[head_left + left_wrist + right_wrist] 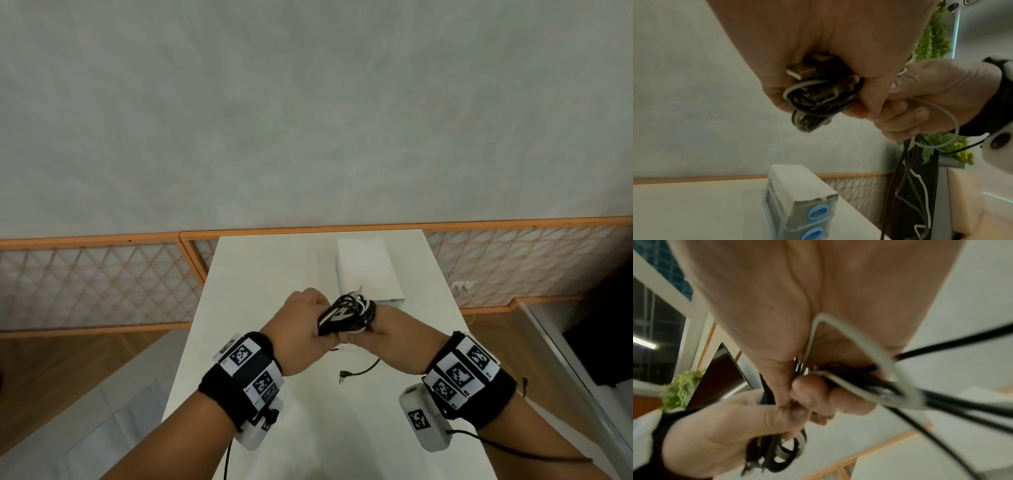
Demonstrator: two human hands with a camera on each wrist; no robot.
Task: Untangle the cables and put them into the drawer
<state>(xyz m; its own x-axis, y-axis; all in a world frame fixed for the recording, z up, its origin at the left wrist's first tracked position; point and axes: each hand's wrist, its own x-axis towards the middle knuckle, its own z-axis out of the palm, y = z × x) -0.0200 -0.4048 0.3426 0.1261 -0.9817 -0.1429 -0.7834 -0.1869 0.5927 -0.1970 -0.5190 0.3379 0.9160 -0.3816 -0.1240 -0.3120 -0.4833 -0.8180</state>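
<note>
Untangling step in hand, by my reading; nothing stowed yet. Both hands are raised above the white tabletop (260, 274) at lower centre of the head view, sharing one knotted bundle of cables (346, 313), black and white strands mixed. Left hand (301, 334): fingers curled round the bundle's left side; the left wrist view shows coils and a USB plug (800, 71) bunched in that fist at frame centre. Right hand (394, 337): fingers closed on the other side of the bundle, with loose black and white strands trailing down from it at the right of the left wrist view. One black tail with a small plug (346, 375) hangs below the hands, just over the tabletop; touching or not, cannot tell. The drawer unit (368, 269), a white box with blue pulls (818, 212), stands on the tabletop beyond the hands, upper centre of the head view; both drawers look closed. Next move, as I judge it: one hand anchors the knot while the other works a single strand or plug end free and draws it out through the loops. A drawer must be opened before anything goes in.
</note>
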